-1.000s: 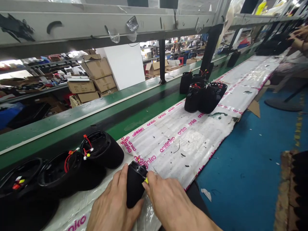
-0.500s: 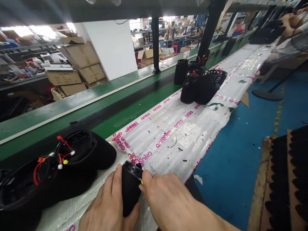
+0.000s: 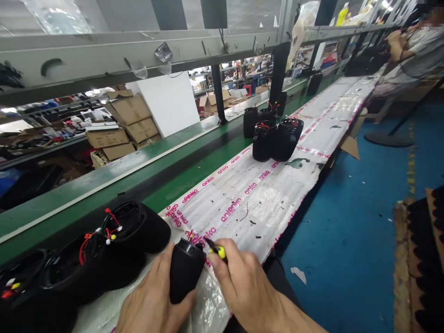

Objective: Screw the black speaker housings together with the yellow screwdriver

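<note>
My left hand (image 3: 147,296) is wrapped around a black fabric-covered housing (image 3: 187,270), probably a speaker shell, with its hard plastic rim facing up and away. Thin wires show at its far end. Just right of that rim, my right hand (image 3: 243,282) is closed on a yellow-handled knife (image 3: 219,251), its dark narrow blade pointing left toward the housing. Blade and rim look slightly apart. Beside my left hand lie several similar black housings (image 3: 152,226), open ends up, with red wires and small white and yellow connectors (image 3: 111,237).
White sheeting with pink lettering (image 3: 225,185) covers the bench along a green conveyor (image 3: 194,166). More black housings (image 3: 274,143) stand farther along. A metal shelf beam (image 3: 104,60) crosses overhead. Another person (image 3: 412,60) works at the far right. Stacked black parts (image 3: 421,259) are at lower right.
My right hand has drawn the knife back from the housing's rim, so more of it shows. My left hand keeps its hold. The view has tilted upward, revealing the shelf.
</note>
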`<state>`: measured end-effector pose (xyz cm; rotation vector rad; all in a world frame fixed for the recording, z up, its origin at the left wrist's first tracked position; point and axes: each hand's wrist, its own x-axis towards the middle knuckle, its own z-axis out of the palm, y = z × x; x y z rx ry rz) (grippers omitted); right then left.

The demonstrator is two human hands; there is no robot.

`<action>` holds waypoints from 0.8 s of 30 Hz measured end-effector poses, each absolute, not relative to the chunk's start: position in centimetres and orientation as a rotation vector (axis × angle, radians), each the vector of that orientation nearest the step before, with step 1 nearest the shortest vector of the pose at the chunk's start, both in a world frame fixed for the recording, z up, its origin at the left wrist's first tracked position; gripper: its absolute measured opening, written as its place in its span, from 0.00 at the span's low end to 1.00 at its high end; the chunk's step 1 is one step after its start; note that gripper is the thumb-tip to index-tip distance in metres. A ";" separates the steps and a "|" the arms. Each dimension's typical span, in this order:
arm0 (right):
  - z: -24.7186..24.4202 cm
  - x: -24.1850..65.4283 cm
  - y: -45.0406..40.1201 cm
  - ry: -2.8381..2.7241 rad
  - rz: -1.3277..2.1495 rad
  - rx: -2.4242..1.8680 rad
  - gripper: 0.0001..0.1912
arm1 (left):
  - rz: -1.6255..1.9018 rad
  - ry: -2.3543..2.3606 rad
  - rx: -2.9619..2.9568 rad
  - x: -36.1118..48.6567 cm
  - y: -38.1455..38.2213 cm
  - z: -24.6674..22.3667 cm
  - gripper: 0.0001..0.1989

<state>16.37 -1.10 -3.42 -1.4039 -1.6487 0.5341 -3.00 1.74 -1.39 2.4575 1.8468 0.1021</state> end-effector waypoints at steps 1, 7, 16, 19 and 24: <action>-3.1 16.6 -1.1 -1.580 0.567 -1.406 0.17 | 0.111 1.835 2.444 -3.1 1.8 -1.3 0.35; -4.3 16.4 -1.4 -1.719 0.720 -1.537 0.15 | 0.246 1.859 2.475 -3.3 1.9 -1.9 0.36; -4.4 17.5 -3.0 -1.885 0.634 -1.662 0.12 | -0.014 2.009 2.627 -1.6 0.9 -0.5 0.33; -4.0 17.9 -3.5 -2.032 0.470 -1.719 0.11 | -0.030 1.945 2.567 -1.1 0.9 -0.1 0.34; -3.2 18.3 -3.7 -2.224 0.369 -1.757 0.08 | -0.005 1.915 2.483 -0.7 0.2 -0.4 0.36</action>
